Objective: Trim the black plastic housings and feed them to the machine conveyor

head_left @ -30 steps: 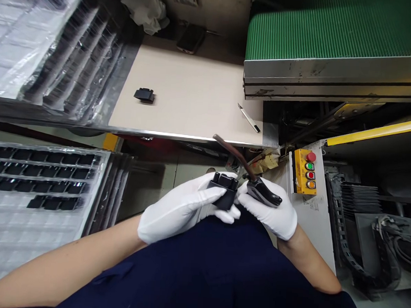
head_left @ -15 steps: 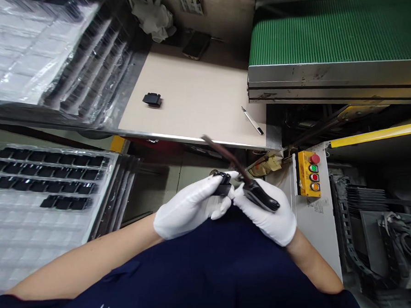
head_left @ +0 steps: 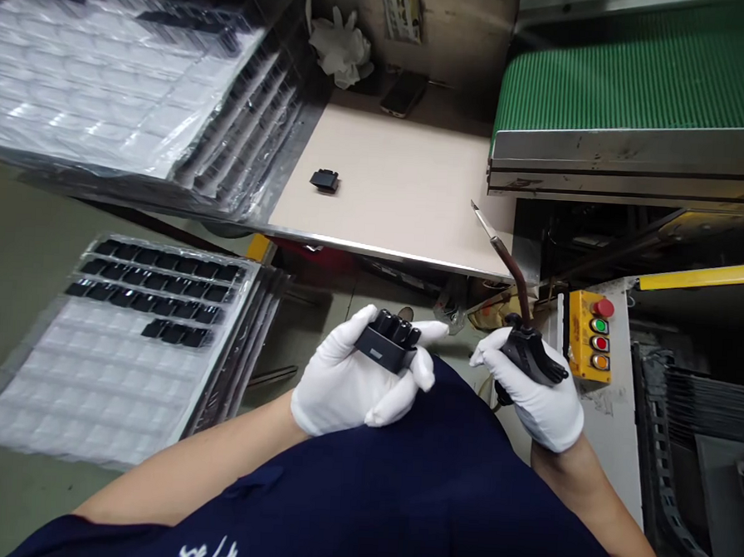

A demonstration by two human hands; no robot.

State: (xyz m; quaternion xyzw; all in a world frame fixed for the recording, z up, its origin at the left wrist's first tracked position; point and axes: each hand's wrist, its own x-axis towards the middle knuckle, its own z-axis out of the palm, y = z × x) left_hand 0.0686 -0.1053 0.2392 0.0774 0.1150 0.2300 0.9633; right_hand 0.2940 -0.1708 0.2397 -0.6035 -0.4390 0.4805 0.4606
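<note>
My left hand (head_left: 354, 373), in a white glove, holds a black plastic part (head_left: 382, 347) with several round posts on top. Its thumb and fingers grip the part's sides. To the right, my gloved right hand (head_left: 537, 387) is wrapped round the black handle of an air blow gun (head_left: 524, 349). The gun's bent brown nozzle points up and away, apart from the part. Beyond the nozzle tip, a craft knife (head_left: 482, 218) lies on the table, its handle partly hidden by the nozzle. Another black part (head_left: 325, 180) sits on the beige tabletop (head_left: 402, 180).
Stacked clear trays (head_left: 126, 91) stand at upper left. A lower tray (head_left: 105, 364) has rows of black parts at its far end. A phone (head_left: 404, 94) and white gloves (head_left: 340, 48) lie at the back. At right are a green conveyor belt (head_left: 637, 85) and a yellow button box (head_left: 590, 336).
My right hand with the blow gun has moved right, away from the black part. My left hand has turned the part so its side shows. The view has shifted left.
</note>
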